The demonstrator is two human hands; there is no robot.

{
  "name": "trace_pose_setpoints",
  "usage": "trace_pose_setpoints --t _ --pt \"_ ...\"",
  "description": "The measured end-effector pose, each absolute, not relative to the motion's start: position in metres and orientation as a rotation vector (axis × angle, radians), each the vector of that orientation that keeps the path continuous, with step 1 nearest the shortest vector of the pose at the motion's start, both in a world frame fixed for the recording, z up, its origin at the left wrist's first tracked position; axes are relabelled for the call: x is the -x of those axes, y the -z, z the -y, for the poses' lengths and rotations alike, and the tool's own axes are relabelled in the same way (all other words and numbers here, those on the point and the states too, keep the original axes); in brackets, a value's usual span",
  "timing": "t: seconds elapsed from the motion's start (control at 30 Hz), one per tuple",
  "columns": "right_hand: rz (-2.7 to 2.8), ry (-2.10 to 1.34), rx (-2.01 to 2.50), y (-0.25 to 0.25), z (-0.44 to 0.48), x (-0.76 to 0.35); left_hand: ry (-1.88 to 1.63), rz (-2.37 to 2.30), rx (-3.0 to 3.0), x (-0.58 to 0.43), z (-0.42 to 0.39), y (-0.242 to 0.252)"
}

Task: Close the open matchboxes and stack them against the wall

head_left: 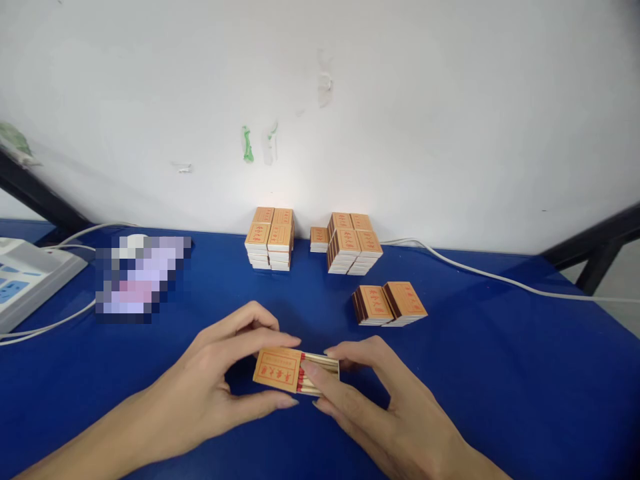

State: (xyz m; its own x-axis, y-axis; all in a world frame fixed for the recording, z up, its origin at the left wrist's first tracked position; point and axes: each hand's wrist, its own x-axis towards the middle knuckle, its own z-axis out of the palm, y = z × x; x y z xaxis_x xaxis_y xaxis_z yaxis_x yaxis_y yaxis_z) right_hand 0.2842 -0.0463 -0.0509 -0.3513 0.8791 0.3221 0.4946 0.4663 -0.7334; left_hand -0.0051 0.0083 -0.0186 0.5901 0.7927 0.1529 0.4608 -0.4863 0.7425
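Both my hands hold one orange matchbox [277,369] low over the blue table [500,373]. My left hand [210,387] grips its sleeve between thumb and fingers. My right hand [380,400] pinches the inner tray [320,373], which sticks out to the right and shows red-tipped matches. The tray is partly inside the sleeve.
Stacks of orange matchboxes stand near the wall: one stack [270,239] at centre, another [353,244] to its right, a small pile [319,239] between them, and a low double stack [390,303] nearer me. A white device [25,277] with cables lies far left. A white cable [500,280] runs right.
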Motion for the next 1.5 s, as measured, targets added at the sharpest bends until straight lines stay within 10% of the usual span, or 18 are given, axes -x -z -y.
trace_pose_setpoints --t 0.93,1.5 --pt "2.203 -0.192 0.896 0.033 0.051 -0.274 -0.65 -0.836 -2.198 -0.001 0.002 0.018" --pt "1.921 -0.04 0.984 0.038 0.066 -0.266 -0.654 -0.793 -1.255 -0.007 -0.007 0.018"
